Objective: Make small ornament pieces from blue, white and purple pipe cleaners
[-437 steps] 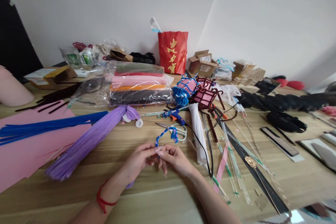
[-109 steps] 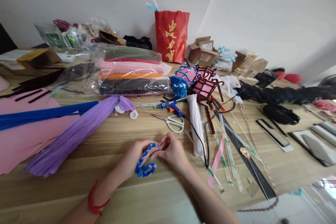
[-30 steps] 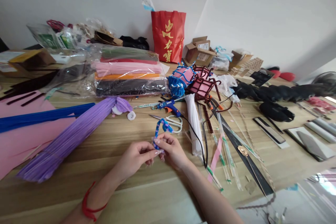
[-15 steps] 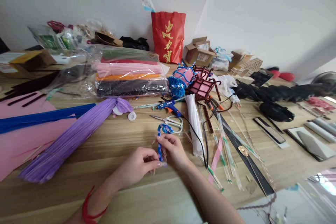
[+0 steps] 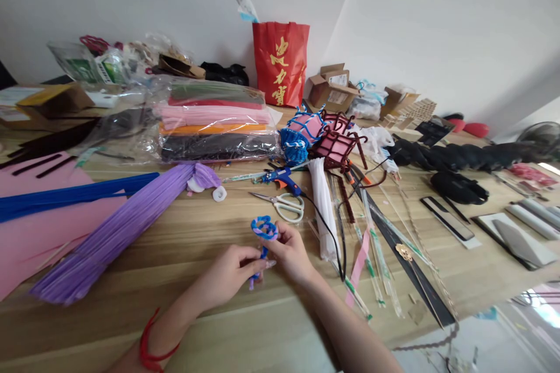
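Note:
Between my hands is a twisted blue and purple pipe cleaner (image 5: pixel 264 227), curled into a loop at its top end with a straight tail pointing down. My left hand (image 5: pixel 238 274) pinches the tail low down, thumb against fingers. Higher up, just below the loop, my right hand (image 5: pixel 289 252) is closed on the same piece. Beyond them lie white-handled scissors (image 5: pixel 289 207) and a blue glue gun (image 5: pixel 283 178). A bundle of purple pipe cleaners (image 5: pixel 118 233) lies to the left of my hands.
White pipe cleaners (image 5: pixel 322 210) and the glue gun's black cord lie right of my hands. Blue and dark red lantern-like frames (image 5: pixel 335 148) stand behind. Bagged pipe cleaners (image 5: pixel 214 116) and a red bag (image 5: pixel 280 64) are at the back. A phone-like dark slab (image 5: pixel 448 220) lies far right.
The curled top of the pipe cleaner has turned to the left and now shows as a rounder loop. Its tail now sticks out below my left fingers; both hands keep hold.

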### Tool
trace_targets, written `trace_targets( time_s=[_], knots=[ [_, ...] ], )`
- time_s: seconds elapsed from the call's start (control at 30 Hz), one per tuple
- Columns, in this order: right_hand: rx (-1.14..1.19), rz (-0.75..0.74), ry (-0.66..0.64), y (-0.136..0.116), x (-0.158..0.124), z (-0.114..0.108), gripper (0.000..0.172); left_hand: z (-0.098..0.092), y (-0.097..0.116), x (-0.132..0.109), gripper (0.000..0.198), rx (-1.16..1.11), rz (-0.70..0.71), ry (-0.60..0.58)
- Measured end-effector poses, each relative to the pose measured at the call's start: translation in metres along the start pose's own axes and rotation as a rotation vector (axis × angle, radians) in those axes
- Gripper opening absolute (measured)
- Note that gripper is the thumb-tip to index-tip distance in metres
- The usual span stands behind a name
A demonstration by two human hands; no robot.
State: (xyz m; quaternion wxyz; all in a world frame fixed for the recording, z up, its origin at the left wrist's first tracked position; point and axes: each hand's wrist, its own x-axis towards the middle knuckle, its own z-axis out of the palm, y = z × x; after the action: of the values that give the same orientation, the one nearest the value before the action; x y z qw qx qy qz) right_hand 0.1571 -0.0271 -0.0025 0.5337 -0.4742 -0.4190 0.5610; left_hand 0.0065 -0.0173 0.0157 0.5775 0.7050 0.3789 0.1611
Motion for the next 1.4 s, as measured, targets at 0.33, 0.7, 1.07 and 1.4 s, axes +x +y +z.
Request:
trace_targets(
  time_s=[0.33,0.7,1.07,1.4],
  knots=[
    [0.194,0.203,-0.022,0.007,0.003,-0.002,0.043,0.007,0.009,-0.005,0.030,0.355,0.141,0.198],
    [-0.190,0.224,-0.382,0.002,-0.005,-0.002,0.035,-0.017,-0.005,0.001,0.020,0.026,0.153,0.534],
    [-0.172,0.210,-0.460,-0.010,-0.011,0.000,0.034,-0.027,-0.002,0.005,0.021,-0.859,-0.059,0.643],
    [-0.257,0.139,-0.336,-0.011,-0.009,-0.002,0.042,-0.030,-0.002,0.004,0.017,-0.894,0.013,0.586]
  ],
)
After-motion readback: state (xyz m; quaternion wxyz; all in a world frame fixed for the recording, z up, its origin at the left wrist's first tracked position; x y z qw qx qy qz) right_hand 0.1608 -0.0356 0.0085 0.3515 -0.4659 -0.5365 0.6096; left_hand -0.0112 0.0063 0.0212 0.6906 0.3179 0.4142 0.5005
